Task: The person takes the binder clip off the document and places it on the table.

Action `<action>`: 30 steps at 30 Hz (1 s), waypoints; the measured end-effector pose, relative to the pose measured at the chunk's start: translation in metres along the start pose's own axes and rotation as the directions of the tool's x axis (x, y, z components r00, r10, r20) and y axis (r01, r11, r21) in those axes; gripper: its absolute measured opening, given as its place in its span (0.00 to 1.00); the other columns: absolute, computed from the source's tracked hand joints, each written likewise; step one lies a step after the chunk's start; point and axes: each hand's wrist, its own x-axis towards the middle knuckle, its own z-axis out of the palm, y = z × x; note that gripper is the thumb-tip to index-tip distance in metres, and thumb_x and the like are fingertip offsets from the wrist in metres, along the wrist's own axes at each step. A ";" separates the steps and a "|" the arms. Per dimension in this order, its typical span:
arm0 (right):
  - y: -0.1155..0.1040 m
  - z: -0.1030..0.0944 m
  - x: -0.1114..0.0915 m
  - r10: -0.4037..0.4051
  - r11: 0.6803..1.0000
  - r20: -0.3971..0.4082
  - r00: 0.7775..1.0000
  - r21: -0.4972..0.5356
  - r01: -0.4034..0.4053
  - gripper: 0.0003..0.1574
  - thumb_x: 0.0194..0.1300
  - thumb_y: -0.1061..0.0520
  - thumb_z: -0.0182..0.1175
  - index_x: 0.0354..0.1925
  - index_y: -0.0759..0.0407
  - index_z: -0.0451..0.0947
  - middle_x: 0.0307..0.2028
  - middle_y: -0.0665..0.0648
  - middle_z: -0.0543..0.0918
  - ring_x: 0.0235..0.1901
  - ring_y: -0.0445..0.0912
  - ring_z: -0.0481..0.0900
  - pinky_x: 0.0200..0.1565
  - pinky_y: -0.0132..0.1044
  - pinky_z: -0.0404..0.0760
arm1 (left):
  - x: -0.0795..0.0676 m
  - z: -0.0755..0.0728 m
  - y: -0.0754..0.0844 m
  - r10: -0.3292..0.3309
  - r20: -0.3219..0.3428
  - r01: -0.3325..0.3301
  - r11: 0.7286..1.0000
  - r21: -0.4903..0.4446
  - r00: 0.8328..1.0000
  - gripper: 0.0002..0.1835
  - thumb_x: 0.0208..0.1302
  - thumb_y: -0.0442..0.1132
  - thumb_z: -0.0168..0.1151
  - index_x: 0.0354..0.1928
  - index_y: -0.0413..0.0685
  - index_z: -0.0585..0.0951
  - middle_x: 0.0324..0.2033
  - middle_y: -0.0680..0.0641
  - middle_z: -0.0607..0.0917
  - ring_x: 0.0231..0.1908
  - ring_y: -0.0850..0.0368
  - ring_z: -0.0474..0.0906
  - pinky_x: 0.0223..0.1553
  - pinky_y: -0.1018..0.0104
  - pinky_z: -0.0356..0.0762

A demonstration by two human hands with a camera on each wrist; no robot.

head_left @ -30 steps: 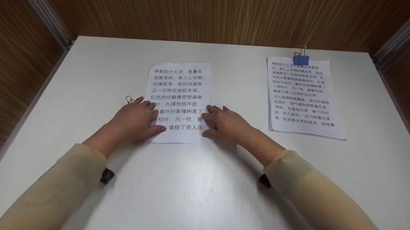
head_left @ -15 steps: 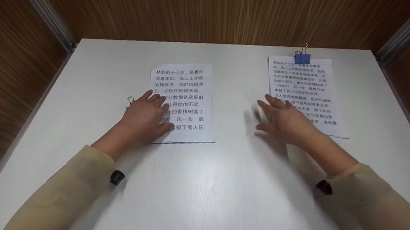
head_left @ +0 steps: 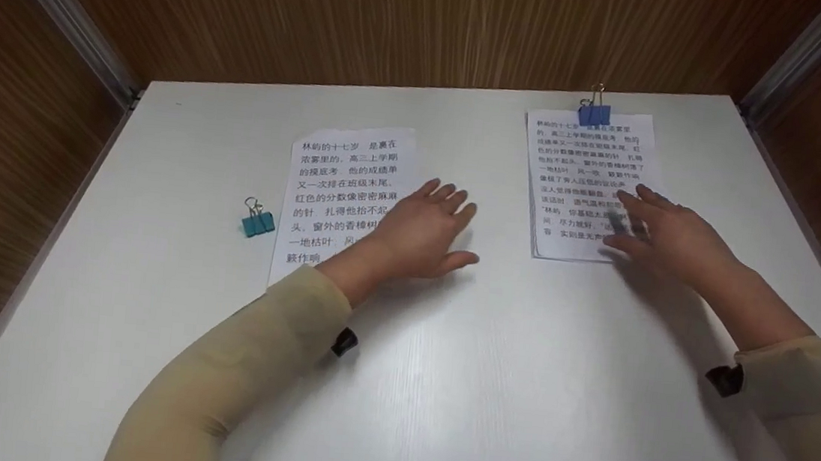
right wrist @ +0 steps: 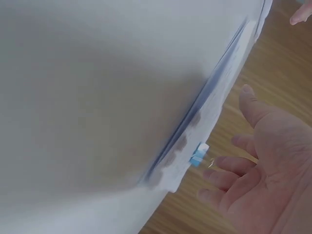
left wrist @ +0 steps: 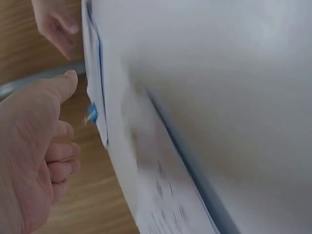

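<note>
My left hand (head_left: 422, 231) hovers over the right side of the left stack of printed paper (head_left: 344, 179), its fingers loosely extended and holding nothing. It hides the lower right of that page. My right hand (head_left: 681, 238) is above the lower right part of the second printed paper stack (head_left: 573, 186), likewise holding nothing. In the right wrist view its fingers (right wrist: 234, 165) are spread and relaxed, apart from the sheets. A blue binder clip (head_left: 595, 115) grips the top edge of the right stack. A teal binder clip (head_left: 258, 225) lies loose left of the left stack.
Both stacks lie on a white table (head_left: 378, 408). A wood-grain panel (head_left: 430, 29) rises behind its far edge, with similar panels at left and right. Metal posts (head_left: 70, 13) stand at the corners. Dark wrist straps (head_left: 345, 342) show at the sleeves.
My right hand has left the left stack and moved right, over the clipped stack. My left hand has lifted off and shifted right, uncovering the teal binder clip.
</note>
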 end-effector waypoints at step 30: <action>0.031 0.006 0.003 -0.026 0.996 0.174 0.984 -0.084 0.041 0.49 0.78 0.38 0.60 0.79 0.68 0.60 0.76 0.81 0.55 0.73 0.80 0.57 0.69 0.73 0.65 | 0.059 0.027 0.060 0.093 0.185 -0.082 0.994 -0.067 0.978 0.48 0.76 0.74 0.43 0.84 0.49 0.59 0.84 0.47 0.54 0.84 0.49 0.43 0.82 0.59 0.34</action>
